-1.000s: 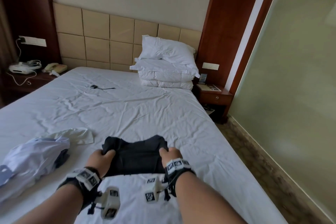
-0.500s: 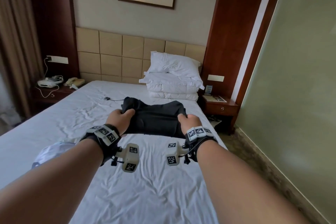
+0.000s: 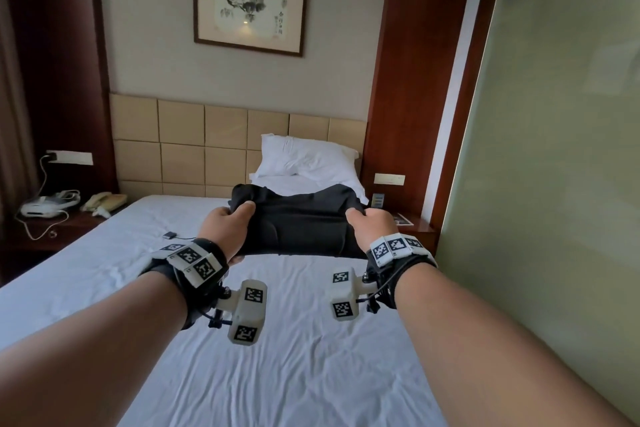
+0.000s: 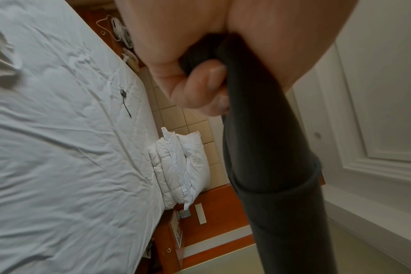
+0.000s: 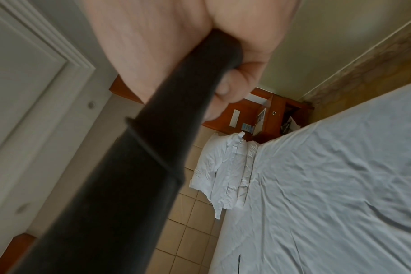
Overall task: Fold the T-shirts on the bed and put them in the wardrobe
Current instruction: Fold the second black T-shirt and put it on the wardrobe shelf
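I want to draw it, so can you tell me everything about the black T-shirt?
The black T-shirt is soft, dark cloth folded into a flat bundle, with a stitched hem showing underneath. It is lifted off the white bed, stretched level between both hands. The left hand grips one end and the right hand the other, thumbs on top.

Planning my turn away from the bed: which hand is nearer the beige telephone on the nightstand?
Left. The left hand grips the folded black T-shirt on the telephone's side of the bed; the right hand grips the shirt's far end.
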The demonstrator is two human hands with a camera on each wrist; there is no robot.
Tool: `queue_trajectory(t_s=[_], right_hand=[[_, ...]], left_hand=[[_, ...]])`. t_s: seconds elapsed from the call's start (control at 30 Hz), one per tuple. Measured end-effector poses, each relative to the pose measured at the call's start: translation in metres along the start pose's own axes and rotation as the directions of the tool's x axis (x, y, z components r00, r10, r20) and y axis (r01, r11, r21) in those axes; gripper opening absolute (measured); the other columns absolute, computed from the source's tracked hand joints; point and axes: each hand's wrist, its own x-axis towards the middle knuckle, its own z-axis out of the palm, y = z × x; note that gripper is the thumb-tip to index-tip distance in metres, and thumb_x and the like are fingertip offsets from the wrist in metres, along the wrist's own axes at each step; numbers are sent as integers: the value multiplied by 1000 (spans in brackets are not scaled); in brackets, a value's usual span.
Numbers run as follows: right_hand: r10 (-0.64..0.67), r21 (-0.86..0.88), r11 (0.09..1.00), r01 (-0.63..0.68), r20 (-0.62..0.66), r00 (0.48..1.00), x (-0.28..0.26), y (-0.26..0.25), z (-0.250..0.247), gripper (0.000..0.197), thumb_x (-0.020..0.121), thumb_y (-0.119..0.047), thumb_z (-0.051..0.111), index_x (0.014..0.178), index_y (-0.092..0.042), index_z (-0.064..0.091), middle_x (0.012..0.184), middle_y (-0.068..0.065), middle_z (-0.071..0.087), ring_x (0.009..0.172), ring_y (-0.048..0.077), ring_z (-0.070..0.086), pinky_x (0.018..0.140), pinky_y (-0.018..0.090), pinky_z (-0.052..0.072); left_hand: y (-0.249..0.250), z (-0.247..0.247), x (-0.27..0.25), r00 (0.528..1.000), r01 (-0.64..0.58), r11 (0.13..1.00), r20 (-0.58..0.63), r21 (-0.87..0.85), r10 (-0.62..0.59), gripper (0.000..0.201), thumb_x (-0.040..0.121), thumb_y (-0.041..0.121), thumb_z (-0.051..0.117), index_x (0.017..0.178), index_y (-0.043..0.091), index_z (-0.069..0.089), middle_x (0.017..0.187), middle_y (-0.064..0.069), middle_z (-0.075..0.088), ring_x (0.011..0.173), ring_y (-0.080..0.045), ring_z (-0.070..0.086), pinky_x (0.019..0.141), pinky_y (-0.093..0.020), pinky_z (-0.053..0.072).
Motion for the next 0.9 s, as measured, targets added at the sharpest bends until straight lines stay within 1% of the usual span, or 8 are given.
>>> queue_trajectory(t_s=[0.1,0.3,0.43,0.53,0.63,0.73,0.83,0.9], right_hand=[[13,-7,1000,-13,5,1000,31,-11,-17,44,94,-36,56,62,-9,43,61,8,43,62,28,43,56,35,29],[58,-7,998,-58,31,998,66,-45,-66,38,95,-37,55,77,-3,55,69,10,51,66,29,49,55,34,31],[88,23,996,-89,45,995,84,-72,-117,37,95,-36,54,74,-5,54,70,8,52,65,25,48,56,33,32],[118,61,991,-120,26,993,97,-86,-173,38,94,-35,55,79,0,57,72,8,50,69,26,48,60,34,33],[146,45,988,-146,10,989,109,-94,-238,38,94,-35,55,69,-8,46,64,5,42,59,24,40,54,34,28],[156,32,987,-155,-34,987,122,-96,-301,43,91,-37,56,60,-16,35,56,1,35,54,23,35,54,33,28],[134,25,991,-132,-94,986,135,-93,-352,45,91,-34,57,59,-17,30,55,0,28,53,22,29,52,32,24],[129,28,992,-127,-129,983,141,-87,-382,45,92,-31,57,60,-17,28,56,0,24,54,21,25,51,32,20]], left_hand=[[24,19,17,1000,-3,1000,10,-11,3,38,96,46,56,103,8,58,76,-6,46,54,-19,41,37,-20,32],[85,54,31,1000,22,998,9,-53,-22,39,96,44,58,105,6,59,74,-6,46,54,-20,42,37,-21,33],[144,80,23,999,50,994,22,-95,-48,38,96,43,59,106,6,60,75,-7,47,51,-19,39,37,-22,31],[197,112,10,998,51,994,50,-100,-46,39,95,44,60,108,6,60,78,-8,50,53,-19,40,38,-22,32],[244,154,-9,996,53,990,79,-127,-43,38,94,44,61,106,7,62,78,-8,52,53,-19,43,41,-23,33],[281,198,-28,993,66,982,112,-179,-46,38,91,45,64,103,8,64,79,-8,54,55,-20,46,45,-25,34],[308,240,-39,986,79,968,163,-240,-41,36,90,44,65,101,10,63,83,-8,56,62,-20,50,47,-26,36],[321,268,-48,980,88,955,197,-282,-32,32,93,41,64,101,10,63,81,-6,56,62,-19,50,46,-25,35]])
